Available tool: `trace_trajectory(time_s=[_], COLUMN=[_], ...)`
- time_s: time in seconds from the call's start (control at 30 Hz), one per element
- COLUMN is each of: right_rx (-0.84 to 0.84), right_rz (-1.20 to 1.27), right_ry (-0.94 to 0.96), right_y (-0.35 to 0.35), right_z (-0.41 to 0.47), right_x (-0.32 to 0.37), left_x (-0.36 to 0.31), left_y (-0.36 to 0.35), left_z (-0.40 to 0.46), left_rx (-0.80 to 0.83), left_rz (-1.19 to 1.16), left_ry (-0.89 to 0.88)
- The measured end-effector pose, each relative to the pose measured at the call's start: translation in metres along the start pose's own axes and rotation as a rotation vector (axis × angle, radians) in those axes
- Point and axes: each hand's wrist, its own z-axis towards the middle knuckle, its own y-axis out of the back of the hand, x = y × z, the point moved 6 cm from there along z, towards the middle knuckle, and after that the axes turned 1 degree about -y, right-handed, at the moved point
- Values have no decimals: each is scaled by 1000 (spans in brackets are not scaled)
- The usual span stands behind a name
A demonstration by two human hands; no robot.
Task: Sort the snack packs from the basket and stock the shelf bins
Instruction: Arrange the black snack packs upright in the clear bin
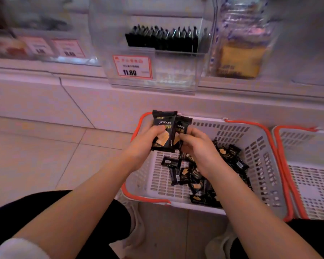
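Just above the far left corner of the white basket (266, 165), the person holds two black packs upright, their long axes running away toward the shelf. The left hand (148, 144) grips the front pack (164, 130), thumb curled across its face and fingers behind. The right hand (196, 144) pinches the second pack (181, 130), which sits just behind and to the right of the first and overlaps its edge. The two are being gathered into one stack, it seems.

Under the right wrist, many more loose packs (196, 176) lie jumbled on the basket floor, flat and at all angles. A second basket (310, 184) stands touching the first on its right.

Straight ahead and higher, the clear bin (200, 75) on the shelf carries a price tag (132, 66) and a row of the same black packs (161, 39) standing on edge (the bin on its right holds a different, yellowish product). The coming move turns on this: the bin lies forward and up from both hands, and the held packs already stand upright as the row does. Neither hand is clearly nearer.
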Motion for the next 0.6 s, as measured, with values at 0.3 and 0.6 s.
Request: trace_trajectory(time_s=[0.3, 0.6], right_rx=[126, 226], right_rz=[50, -16], right_ry=[190, 341], right_y=[-52, -104], right_z=[-18, -5], right_x=[91, 159], left_x=[-74, -151], left_y=[15, 33], left_z=[-2, 9], left_rx=[64, 39], left_rz=[-48, 130], left_ry=[-111, -306])
